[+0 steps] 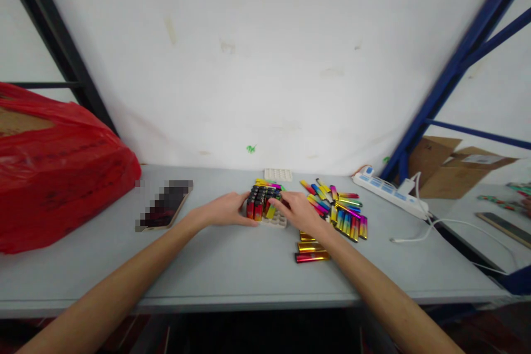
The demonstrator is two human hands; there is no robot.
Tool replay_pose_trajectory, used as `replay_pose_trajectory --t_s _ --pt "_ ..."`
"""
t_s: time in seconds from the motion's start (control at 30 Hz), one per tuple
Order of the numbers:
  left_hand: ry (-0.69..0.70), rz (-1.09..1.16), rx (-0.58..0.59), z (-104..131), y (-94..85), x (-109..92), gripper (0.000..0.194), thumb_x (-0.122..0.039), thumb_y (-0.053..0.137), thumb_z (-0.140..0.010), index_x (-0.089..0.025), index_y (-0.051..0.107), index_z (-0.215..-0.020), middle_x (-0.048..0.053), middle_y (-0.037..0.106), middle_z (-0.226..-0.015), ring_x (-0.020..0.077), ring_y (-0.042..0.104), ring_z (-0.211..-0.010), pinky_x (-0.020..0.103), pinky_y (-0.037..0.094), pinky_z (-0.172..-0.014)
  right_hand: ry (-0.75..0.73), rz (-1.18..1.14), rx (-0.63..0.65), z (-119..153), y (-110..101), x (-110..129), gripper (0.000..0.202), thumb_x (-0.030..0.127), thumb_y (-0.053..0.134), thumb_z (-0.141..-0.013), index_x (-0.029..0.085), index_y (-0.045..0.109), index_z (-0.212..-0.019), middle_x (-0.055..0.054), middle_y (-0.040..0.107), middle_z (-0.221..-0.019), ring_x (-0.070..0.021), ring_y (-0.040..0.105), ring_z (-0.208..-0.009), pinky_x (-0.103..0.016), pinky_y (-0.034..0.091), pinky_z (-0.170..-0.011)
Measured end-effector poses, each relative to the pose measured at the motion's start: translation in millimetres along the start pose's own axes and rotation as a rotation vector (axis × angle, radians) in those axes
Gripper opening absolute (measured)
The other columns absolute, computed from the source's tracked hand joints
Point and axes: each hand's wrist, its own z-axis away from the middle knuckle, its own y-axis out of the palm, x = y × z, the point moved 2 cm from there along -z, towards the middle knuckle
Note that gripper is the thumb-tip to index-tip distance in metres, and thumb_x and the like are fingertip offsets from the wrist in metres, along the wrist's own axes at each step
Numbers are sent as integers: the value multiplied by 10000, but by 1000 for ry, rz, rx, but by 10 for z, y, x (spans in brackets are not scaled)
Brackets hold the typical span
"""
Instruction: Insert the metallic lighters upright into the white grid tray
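The left hand (227,209) clasps upright lighters (254,209) in a pale tray (280,223) between the hands, while the right hand (305,211) pinches a yellow lighter (271,211), loose lighters (345,221) lying to its right.

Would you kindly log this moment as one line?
left hand: against upright lighters in white tray; right hand: holding tilted yellow lighter; right of tray: loose lighters, power strip

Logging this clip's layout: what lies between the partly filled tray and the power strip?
In the head view, the right hand and a group of loose lighters lie between the partly filled tray and the power strip.
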Motion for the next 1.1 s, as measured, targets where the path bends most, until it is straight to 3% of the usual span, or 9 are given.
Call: replay_pose_trajectory --t_s 0.07,0.2,0.47,0.77,0.9,1.03,1.1 --pt "6 -18 3 4 -7 -14 806 -794 667 -706 -205 580 -1250 76 737 -977 280 692 -821 316 480 -692 11 20 -4 0 41 -12 473 516 435 -1064 198 572 -741 -24 634 -706 -163 542 -633 -286 344 -625" --pt "19 -23 -11 10 -17 -33 791 -781 671 -716 -203 582 -1249 70 730 -958 277 687 -809 313 472 -672 0 106 135 1 94 -7 462 506 461 -1057 185 635 -773 -57 684 -743 -185 602 -672 -288 374 -635" --pt "23 -12 -5 0 -2 4 819 -793 668 -707 -212 568 -1275 59 734 -974 276 694 -829 309 478 -690 22 234 330 -24 -13 29 524 534 399 -1068 140 706 -909 -120 739 -862 -222 688 -770 -286 440 -689" --pt "8 -35 4 -9 -7 1 787 -808 654 -708 -212 594 -1217 53 747 -977 276 698 -815 312 476 -682 85 281 355 -58 32 170 570 603 390 -1041 154 735 -971 -130 739 -872 -246 696 -799 -287 435 -653" --pt "-7 -46 6 1 -25 -24 774 -790 664 -711 -207 587 -1214 55 746 -979 274 699 -822 311 479 -677 27 168 362 -28 -12 16 583 657 403 -1019 182 727 -921 -78 719 -802 -201 667 -742 -268 391 -641" --pt "-11 -27 14 14 -40 -55 745 -760 675 -714 -212 593 -1212 53 747 -995 275 702 -849 313 498 -702 115 217 210 -26 -133 -312 547 502 296 -1102 183 712 -948 -81 733 -874 -189 677 -823 -273 407 -748" --pt "-18 -30 14 18 -42 -59 745 -770 670 -714 -215 596 -1206 55 745 -1000 278 703 -861 316 504 -712 210 284 152 -27 -205 -517 455 432 351 -1101 176 706 -979 -94 737 -923 -199 681 -884 -276 419 -789"
